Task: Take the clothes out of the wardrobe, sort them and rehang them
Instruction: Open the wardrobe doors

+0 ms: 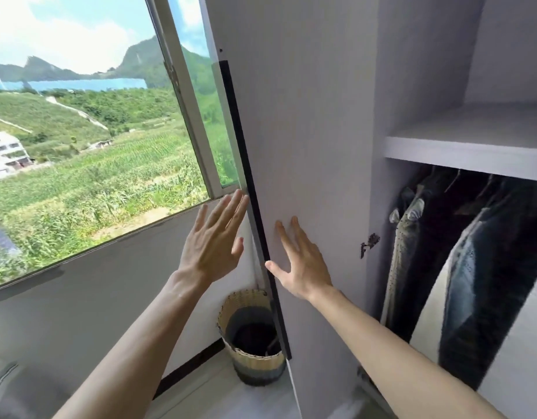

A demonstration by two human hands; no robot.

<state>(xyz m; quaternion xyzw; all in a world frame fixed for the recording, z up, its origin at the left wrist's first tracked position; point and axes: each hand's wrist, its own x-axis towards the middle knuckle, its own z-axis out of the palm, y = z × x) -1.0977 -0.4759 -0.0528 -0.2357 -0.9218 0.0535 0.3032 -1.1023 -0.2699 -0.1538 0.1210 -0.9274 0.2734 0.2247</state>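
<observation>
The white wardrobe door (309, 146) stands swung open, with a black strip handle (246, 182) along its left edge. My right hand (297, 261) lies flat on the door's inner face, fingers straight. My left hand (214, 240) is raised just left of the door's edge, fingers spread, its fingertips at the black strip. Inside the wardrobe on the right, several dark and denim clothes (472, 267) hang below a white shelf (466, 152).
A woven basket (255, 337) stands on the floor behind the door's lower edge. An open window (95, 131) fills the left side above a white wall. A metal hinge (369, 244) sits on the wardrobe's side panel.
</observation>
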